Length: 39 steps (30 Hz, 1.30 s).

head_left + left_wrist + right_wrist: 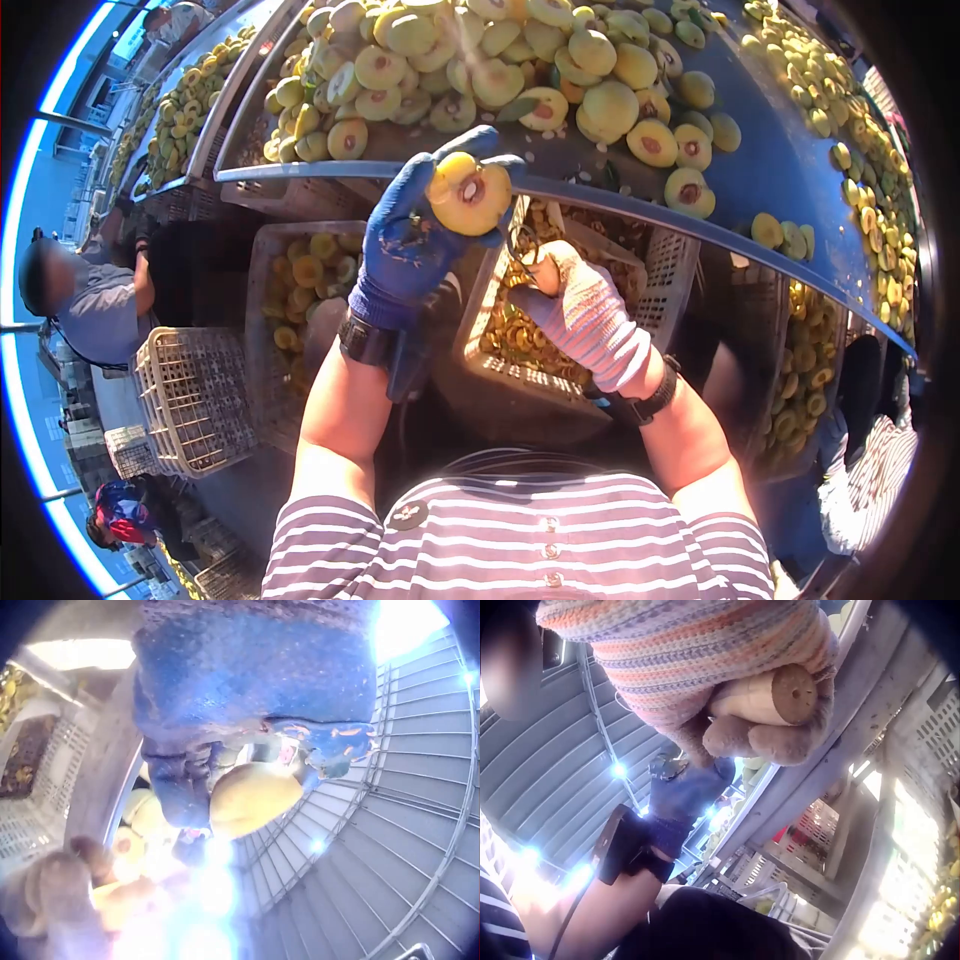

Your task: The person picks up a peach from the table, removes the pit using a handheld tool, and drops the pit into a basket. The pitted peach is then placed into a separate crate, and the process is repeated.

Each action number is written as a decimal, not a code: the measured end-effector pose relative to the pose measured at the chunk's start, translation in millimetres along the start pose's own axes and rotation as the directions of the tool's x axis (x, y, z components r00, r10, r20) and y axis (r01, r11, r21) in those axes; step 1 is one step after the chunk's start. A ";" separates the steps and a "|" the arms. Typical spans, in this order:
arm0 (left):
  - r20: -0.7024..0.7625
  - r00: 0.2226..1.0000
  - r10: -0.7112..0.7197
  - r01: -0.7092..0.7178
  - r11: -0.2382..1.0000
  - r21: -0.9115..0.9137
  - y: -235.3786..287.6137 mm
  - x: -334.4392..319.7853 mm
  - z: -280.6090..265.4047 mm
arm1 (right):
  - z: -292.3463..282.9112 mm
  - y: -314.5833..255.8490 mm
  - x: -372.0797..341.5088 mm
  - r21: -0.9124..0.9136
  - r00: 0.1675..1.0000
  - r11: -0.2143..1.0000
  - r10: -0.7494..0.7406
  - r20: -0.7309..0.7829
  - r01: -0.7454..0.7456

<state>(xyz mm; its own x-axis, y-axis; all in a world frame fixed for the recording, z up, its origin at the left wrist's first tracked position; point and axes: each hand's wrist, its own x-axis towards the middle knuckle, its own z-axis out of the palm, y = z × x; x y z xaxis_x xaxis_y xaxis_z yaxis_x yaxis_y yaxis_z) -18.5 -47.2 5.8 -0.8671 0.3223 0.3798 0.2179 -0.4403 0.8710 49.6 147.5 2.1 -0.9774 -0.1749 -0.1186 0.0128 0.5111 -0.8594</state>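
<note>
My left hand (392,255), in a blue rubber-coated glove, holds up a peach half (478,212) at the table's edge. Its cut face, with the pit area in the middle, is turned toward the head camera. The left wrist view shows the rounded skin side of the peach half (255,801) between gloved fingers. Just to the right, my right hand (592,312), in a striped knitted glove, grips a small tool by its wooden handle (761,699). A thin dark tip of the tool shows close beside the fruit; its exact shape I cannot tell.
Cut peaches (500,70) are heaped on the metal table (450,150) ahead. Below its rim, a plastic crate (672,285) contains yellow-brown pieces. Fruit fills another crate (262,270) at left, beside a slatted crate (195,400). Other people (95,310) are at both sides.
</note>
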 end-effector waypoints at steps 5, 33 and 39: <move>-0.085 0.992 -0.090 0.088 0.996 -0.029 -12.0 -16.6 29.5 | -0.4 1.2 -1.4 -0.001 0.997 0.999 -0.052 -0.054 0.052; -0.375 0.883 -0.280 0.275 0.959 -0.069 -26.0 -9.7 42.1 | 15.2 0.7 12.7 0.353 0.965 0.935 -0.067 0.254 -0.029; -0.288 0.817 -0.499 0.576 0.713 0.398 -2.2 12.6 39.0 | -8.2 -10.1 8.5 0.309 0.759 0.796 0.266 0.594 -0.521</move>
<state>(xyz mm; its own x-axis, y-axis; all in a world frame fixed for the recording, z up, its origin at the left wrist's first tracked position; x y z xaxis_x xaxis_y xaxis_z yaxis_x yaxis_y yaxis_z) -12.4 -9.5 20.8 -0.9463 0.2418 -0.2144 -0.1660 0.2055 0.9645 39.4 147.8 13.8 -0.6137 -0.4962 -0.6141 0.5843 0.2377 -0.7759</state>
